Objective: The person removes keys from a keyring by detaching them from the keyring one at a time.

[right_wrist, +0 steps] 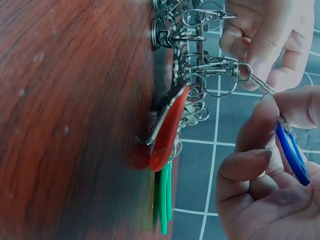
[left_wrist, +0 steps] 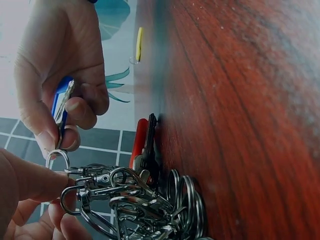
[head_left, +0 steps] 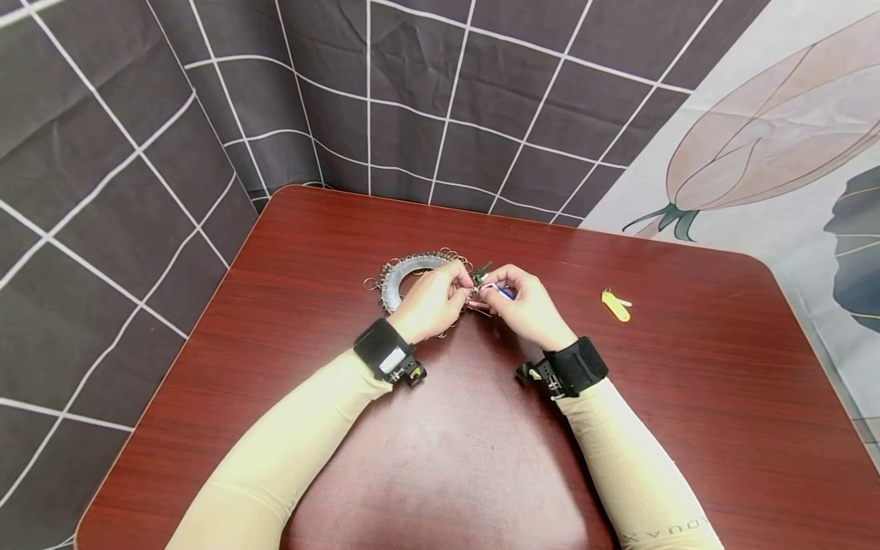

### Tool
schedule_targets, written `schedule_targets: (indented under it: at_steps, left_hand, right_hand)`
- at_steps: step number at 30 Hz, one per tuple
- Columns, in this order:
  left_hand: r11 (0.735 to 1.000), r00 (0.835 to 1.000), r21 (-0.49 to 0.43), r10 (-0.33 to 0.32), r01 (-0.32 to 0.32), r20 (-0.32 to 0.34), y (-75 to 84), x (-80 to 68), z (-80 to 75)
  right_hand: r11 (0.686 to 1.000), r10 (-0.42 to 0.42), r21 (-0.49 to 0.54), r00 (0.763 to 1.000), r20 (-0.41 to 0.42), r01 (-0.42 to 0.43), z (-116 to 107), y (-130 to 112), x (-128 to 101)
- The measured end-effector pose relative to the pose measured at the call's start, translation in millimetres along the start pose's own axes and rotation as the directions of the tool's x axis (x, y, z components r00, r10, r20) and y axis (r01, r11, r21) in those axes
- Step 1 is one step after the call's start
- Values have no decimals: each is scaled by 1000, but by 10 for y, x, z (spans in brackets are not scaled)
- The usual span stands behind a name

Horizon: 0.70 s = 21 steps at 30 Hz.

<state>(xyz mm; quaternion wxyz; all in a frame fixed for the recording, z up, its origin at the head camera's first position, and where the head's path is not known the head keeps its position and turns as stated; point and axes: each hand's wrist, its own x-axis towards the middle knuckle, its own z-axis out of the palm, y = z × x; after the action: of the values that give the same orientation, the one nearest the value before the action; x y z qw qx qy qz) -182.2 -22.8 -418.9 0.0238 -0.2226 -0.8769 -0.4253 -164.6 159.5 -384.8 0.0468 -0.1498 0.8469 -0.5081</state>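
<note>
The blue key tag [right_wrist: 291, 155] is being pinched between the thumb and curled fingers of the right hand [head_left: 528, 307], which is hovering just above the table [head_left: 687, 397] near its middle. The tag's small split ring [left_wrist: 57, 159] is meeting a metal clasp [right_wrist: 225, 67] that the left hand [head_left: 431, 302] is pinching between thumb and fingertips, right beside the blue tag. That clasp is belonging to a big ring of clasps and key rings [head_left: 402, 276], which is lying on the table just to the left of the blue tag and partly under the left hand. A red key tag [right_wrist: 167, 127] is resting on edge against the tabletop just below the blue tag in the right wrist view, with a green key tag [right_wrist: 163, 202] sitting directly behind the red one. A yellow key tag [head_left: 616, 305] is lying flat on the table by itself, well apart to the right of the blue tag and both hands. Black wrist straps [head_left: 576, 365] are sitting on both cream sleeves
</note>
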Motion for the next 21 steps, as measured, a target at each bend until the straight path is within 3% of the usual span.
schedule_targets:
  at_steps: [8, 21]
  left_hand:
    - [999, 1000, 31, 18, -18, 9, -15, 5, 30]
    - [997, 995, 21, 79, -80, 60, -54, 26, 50]
  right_hand:
    - [999, -33, 30, 997, -64, 35, 36, 392, 114]
    - [999, -28, 38, 991, -128, 33, 35, 423, 126]
